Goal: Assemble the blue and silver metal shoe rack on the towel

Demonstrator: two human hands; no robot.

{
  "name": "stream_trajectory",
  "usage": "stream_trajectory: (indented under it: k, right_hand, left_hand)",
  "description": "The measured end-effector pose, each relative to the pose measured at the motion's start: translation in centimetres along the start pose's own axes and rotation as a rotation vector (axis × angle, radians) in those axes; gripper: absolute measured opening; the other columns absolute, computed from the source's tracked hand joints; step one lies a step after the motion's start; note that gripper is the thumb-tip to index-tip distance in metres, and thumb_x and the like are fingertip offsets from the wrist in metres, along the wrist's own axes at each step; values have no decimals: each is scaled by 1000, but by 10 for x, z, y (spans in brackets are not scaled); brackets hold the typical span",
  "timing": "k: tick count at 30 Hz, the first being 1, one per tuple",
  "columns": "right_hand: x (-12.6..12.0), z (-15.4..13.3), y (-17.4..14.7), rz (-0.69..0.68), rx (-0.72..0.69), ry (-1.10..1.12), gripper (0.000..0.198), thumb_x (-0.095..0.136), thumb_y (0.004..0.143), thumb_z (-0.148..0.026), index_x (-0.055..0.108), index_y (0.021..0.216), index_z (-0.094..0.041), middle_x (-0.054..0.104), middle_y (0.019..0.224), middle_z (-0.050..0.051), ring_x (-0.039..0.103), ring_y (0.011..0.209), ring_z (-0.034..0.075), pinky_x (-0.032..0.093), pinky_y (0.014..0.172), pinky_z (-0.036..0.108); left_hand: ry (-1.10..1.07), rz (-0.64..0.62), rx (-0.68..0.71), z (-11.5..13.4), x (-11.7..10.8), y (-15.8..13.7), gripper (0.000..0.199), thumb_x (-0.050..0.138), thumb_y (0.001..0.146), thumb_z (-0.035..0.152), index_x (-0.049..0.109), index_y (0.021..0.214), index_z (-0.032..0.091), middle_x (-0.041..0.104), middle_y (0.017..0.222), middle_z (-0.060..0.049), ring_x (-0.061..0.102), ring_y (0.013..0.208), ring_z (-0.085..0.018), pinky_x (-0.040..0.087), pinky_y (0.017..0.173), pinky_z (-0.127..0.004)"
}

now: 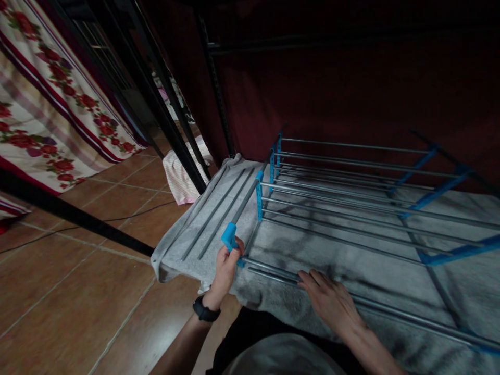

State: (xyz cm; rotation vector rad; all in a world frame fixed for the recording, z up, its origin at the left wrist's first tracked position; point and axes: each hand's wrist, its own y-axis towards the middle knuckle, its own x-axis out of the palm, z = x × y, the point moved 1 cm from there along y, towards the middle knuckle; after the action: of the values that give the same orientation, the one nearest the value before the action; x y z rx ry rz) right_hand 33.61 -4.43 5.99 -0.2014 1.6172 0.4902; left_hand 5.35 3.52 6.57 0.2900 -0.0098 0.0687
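Could unseat blue plastic connector (229,237) by over-twisting, grasping with left hand (227,264), laying right hand (331,302), unclear if clasping, over silvery metal tubes (398,311).

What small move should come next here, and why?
Probably a firm push on the blue connector to check its fit: the left hand grips it, while the right hand is on the front metal rods. Whether the joint is fully seated is hidden.

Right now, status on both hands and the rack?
Left hand gripping blue connector. Right hand on near tubes. Rack on grey cloth, two rods lying alongside.
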Motion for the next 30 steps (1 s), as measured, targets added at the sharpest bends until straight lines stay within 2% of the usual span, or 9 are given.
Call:
stream_trajectory:
  k: [8, 17, 25, 30]
  right_hand:
    - [4, -4, 5, -104, 41, 16, 26, 49, 102, -27, 62, 125, -26, 72, 109, 3, 71, 89, 20, 51, 70, 33]
    - [8, -2, 4, -41, 45, 18, 29, 52, 101, -27, 63, 127, -26, 72, 115, 6, 71, 87, 19, 52, 72, 32]
    - [9, -2, 2, 20, 47, 48, 29, 48, 102, -27, 64, 126, -27, 72, 115, 6, 71, 86, 17, 51, 71, 30]
    - [8, -2, 3, 3, 48, 36, 27, 51, 102, -28, 64, 125, -26, 73, 111, 5, 71, 84, 18, 51, 70, 30]
  left_hand:
    - [-8, 97, -3, -4, 5, -3, 37, 52, 92, 54, 58, 76, 21, 54, 76, -1, 48, 73, -17, 37, 69, -31]
    - [-7, 186, -9, 4, 20, -6, 42, 52, 92, 58, 56, 74, 20, 52, 72, 0, 45, 69, -16, 37, 67, -30]
    - [33, 197, -23, 4, 21, -6, 41, 48, 93, 57, 54, 74, 21, 52, 72, 0, 45, 68, -17, 38, 67, -31]
    - [63, 183, -33, 8, 21, -6, 38, 48, 94, 53, 54, 74, 21, 52, 73, 0, 46, 71, -17, 37, 68, -31]
